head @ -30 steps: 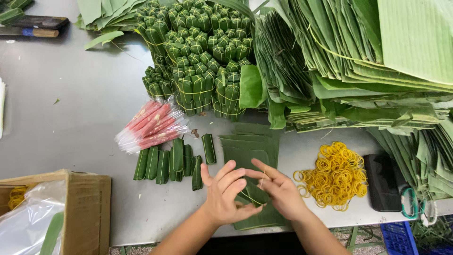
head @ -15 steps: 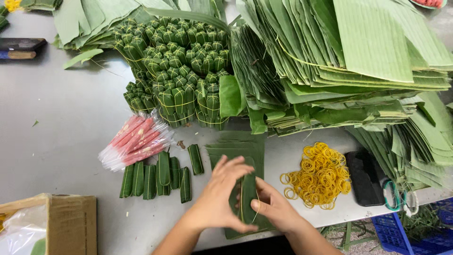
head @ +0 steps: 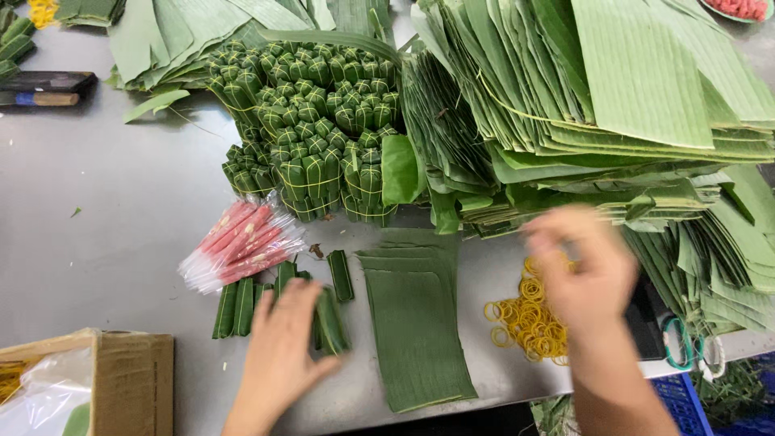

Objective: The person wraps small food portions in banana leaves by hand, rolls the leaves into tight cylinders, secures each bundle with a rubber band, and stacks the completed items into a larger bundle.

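Note:
My left hand lies flat over a row of small leaf-wrapped rolls on the grey table and is closed around one green roll at its right side. My right hand, blurred, hovers with fingers apart over a heap of yellow rubber bands and holds nothing. Between the hands lies a stack of cut banana-leaf strips. A bag of pink sticks rests just beyond the rolls.
A big pile of bundled wrapped rolls stands at the centre back. Tall stacks of banana leaves fill the right. A cardboard box sits at the front left, a black object beside the bands.
Both hands were together folding a leaf roll on the strips. Now the left hand has carried the roll left to the row and the right hand has swung right over the rubber bands.

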